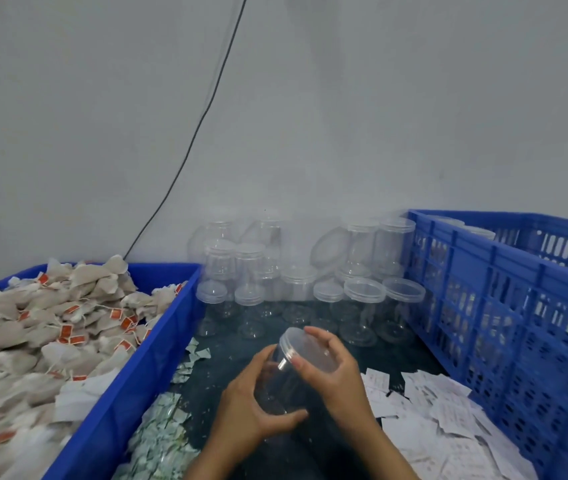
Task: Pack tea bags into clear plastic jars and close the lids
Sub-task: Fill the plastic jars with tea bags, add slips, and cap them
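Both hands around tilted jar (281,382): left hand (253,407) underneath, right hand (336,375) on lid (307,348).

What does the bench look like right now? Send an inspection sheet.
Surface: dark table.
Job's things: left hand grips empty jar; right hand grips its lid. Tea bags heaped in left crate. Empty lidded jars stacked by the wall.
Clutter: paper slips, torn scraps.
Fingers: curled on jar and lid.
Cables: black cable down the wall.
Surroundings: grey wall, right crate.
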Demonstrator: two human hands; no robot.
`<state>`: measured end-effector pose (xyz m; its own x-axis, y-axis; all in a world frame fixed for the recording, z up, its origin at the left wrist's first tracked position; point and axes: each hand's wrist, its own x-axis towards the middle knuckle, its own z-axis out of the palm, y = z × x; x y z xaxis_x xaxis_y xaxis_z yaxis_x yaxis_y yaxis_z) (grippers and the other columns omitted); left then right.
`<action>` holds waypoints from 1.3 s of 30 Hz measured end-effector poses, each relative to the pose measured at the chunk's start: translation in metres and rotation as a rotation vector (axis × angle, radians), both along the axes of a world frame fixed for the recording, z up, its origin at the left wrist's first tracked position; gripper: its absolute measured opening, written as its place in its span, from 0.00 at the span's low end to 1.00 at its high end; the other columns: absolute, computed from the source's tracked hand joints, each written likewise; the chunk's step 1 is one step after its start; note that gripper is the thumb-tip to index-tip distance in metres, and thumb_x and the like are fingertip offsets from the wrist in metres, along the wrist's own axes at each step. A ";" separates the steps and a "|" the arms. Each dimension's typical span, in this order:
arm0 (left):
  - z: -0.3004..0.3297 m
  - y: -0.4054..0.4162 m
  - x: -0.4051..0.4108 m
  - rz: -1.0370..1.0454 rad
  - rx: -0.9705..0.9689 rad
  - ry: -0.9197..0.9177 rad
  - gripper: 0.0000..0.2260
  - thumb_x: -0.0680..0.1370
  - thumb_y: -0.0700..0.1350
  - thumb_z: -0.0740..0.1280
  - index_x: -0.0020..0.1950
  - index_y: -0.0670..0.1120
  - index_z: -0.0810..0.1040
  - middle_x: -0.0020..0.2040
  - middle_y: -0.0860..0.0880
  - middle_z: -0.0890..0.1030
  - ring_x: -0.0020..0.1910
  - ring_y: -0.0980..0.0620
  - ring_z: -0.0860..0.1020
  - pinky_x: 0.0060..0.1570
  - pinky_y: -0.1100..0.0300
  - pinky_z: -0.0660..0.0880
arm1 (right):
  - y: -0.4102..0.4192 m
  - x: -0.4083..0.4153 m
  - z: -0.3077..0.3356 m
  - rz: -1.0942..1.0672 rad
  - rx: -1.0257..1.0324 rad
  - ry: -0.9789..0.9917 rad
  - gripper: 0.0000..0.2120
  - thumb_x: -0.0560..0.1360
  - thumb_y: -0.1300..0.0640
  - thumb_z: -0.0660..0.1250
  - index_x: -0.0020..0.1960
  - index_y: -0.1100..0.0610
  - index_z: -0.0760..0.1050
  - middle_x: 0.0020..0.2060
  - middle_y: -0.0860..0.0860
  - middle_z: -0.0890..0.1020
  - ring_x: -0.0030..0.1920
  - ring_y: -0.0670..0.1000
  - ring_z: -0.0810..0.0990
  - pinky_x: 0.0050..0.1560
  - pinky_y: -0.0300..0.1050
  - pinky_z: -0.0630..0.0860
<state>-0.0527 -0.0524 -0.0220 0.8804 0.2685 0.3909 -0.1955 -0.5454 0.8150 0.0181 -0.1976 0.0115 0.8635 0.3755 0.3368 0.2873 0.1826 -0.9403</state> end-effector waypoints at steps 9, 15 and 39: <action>0.002 0.000 -0.003 0.109 0.191 -0.020 0.42 0.58 0.66 0.76 0.68 0.74 0.59 0.57 0.69 0.74 0.57 0.69 0.73 0.57 0.68 0.71 | -0.012 0.010 -0.006 0.162 0.088 0.131 0.54 0.47 0.33 0.80 0.69 0.39 0.61 0.63 0.49 0.70 0.61 0.46 0.77 0.64 0.55 0.75; 0.004 -0.006 -0.005 0.196 0.563 -0.074 0.42 0.64 0.68 0.69 0.71 0.67 0.49 0.66 0.64 0.68 0.62 0.63 0.68 0.64 0.65 0.65 | -0.004 0.005 -0.018 -0.035 0.039 0.074 0.46 0.54 0.44 0.80 0.66 0.37 0.59 0.56 0.52 0.74 0.55 0.51 0.80 0.52 0.46 0.78; 0.010 -0.003 -0.008 -0.331 -0.513 0.184 0.40 0.61 0.55 0.76 0.70 0.50 0.66 0.62 0.44 0.79 0.57 0.49 0.80 0.54 0.57 0.78 | -0.033 0.014 -0.001 0.267 0.619 0.585 0.23 0.74 0.48 0.63 0.67 0.57 0.74 0.62 0.64 0.77 0.60 0.63 0.79 0.60 0.62 0.74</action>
